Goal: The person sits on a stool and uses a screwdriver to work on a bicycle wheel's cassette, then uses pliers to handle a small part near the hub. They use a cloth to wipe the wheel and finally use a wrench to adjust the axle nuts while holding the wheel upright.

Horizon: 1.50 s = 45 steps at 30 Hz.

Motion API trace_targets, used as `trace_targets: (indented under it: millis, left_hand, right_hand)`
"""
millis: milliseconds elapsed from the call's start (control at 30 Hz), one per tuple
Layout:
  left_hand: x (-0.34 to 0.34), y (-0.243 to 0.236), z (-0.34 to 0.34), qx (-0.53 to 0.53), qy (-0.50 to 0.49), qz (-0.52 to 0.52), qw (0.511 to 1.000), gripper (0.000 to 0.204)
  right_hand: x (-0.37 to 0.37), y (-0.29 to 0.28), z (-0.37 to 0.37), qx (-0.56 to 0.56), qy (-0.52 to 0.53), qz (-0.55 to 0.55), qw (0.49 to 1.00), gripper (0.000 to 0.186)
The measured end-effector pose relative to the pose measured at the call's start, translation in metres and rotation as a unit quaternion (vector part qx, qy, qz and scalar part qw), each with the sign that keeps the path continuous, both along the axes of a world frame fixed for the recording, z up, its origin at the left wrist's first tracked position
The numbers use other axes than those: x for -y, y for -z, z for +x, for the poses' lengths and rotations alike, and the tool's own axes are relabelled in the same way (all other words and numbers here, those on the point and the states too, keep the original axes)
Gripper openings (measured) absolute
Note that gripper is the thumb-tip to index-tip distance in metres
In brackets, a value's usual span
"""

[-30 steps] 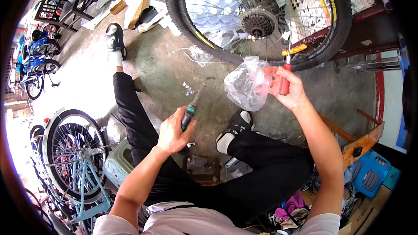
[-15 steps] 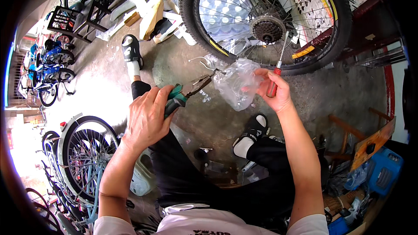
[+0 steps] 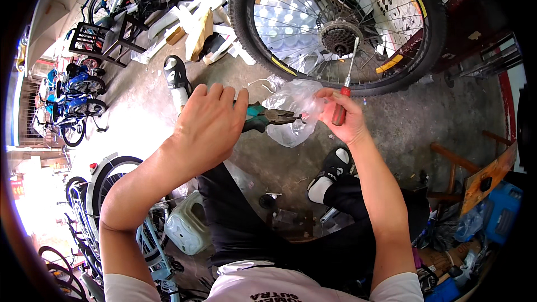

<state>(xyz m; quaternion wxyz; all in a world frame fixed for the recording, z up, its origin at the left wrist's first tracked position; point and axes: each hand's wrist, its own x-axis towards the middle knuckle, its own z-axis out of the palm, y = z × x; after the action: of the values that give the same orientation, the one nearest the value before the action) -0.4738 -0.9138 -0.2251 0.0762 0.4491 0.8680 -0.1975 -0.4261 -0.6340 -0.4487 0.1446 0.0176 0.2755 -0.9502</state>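
My left hand (image 3: 210, 126) is wrapped round pliers (image 3: 278, 116) with green and black handles. Their jaws point right and lie across the front of a clear plastic bag (image 3: 288, 134). A small dark bit shows by the jaw tips; what it is I cannot tell. In my right hand (image 3: 353, 123) a red-handled screwdriver (image 3: 339, 113) stands with its metal shaft upward, while the fingertips pinch the bag's right side. Behind the bag is a bicycle wheel (image 3: 258, 50) with a knobby tyre and a rear cassette (image 3: 340, 40).
A pale plastic stool (image 3: 187, 225) stands left of my legs, beside a light blue bicycle (image 3: 151, 240). Cardboard and wrapping scraps (image 3: 204, 36) litter the far floor. To the right are a wooden board (image 3: 488, 182) and a blue case (image 3: 502, 212). Several small bicycles stand at far left.
My left hand has moved right and up, turning the pliers from slanting upward to nearly level, jaws now over the bag. My right hand has shifted slightly left, still holding screwdriver and bag.
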Motion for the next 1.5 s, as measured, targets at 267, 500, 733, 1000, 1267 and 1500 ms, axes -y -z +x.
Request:
trace_targets:
  millis: [267, 500, 733, 1000, 1267, 1500]
  left_hand:
    - [-0.002, -0.005, 0.0, -0.058, 0.009, -0.047, 0.997, 0.06]
    - [0.003, 0.012, -0.003, -0.139, 0.073, -0.06, 0.986, 0.057]
    - [0.006, 0.03, -0.009, -0.161, 0.086, -0.06, 0.981, 0.059]
    - [0.002, 0.044, -0.005, -0.166, 0.079, -0.076, 0.98, 0.062]
    - [0.008, 0.054, -0.004, -0.18, 0.081, -0.071, 0.978, 0.062]
    - [0.014, 0.036, -0.004, -0.168, 0.04, -0.015, 0.985, 0.06]
  right_hand:
    - [0.006, 0.006, 0.0, 0.019, 0.001, -0.002, 1.0, 0.043]
    - [0.008, 0.005, -0.002, 0.026, 0.005, -0.003, 1.0, 0.043]
    - [0.011, 0.008, -0.001, 0.026, -0.002, 0.007, 1.0, 0.044]
    - [0.018, 0.004, 0.0, 0.028, -0.005, 0.016, 0.999, 0.044]
    - [0.028, 0.0, -0.001, 0.037, -0.005, 0.0, 0.999, 0.045]
    - [0.028, -0.003, 0.001, 0.034, -0.005, -0.006, 0.999, 0.043]
